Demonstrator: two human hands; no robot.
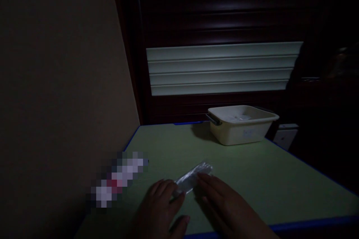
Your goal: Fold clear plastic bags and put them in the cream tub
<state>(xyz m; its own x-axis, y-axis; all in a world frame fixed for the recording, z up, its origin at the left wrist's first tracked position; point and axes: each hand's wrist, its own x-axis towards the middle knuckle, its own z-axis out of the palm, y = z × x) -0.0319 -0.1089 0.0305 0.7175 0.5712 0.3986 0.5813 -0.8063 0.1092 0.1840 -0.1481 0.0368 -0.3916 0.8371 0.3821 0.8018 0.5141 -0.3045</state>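
Observation:
A clear, shiny plastic packet (192,177) lies slantwise on the pale green table (168,143), near its front. My left hand (162,205) is at the packet's lower left end, with its fingertips and thumb on that end and other fingers apart. From the right, my right hand (221,201) reaches over the packet, its fingers together and its fingertips resting on the upper right part. What is inside the packet, if anything, is too dark to tell.
A cream plastic basin (241,134) with dark handles stands at the back right, something clear inside. A pixelated object (120,179) lies along the left edge by the wall. A white box (285,137) is beyond the right edge.

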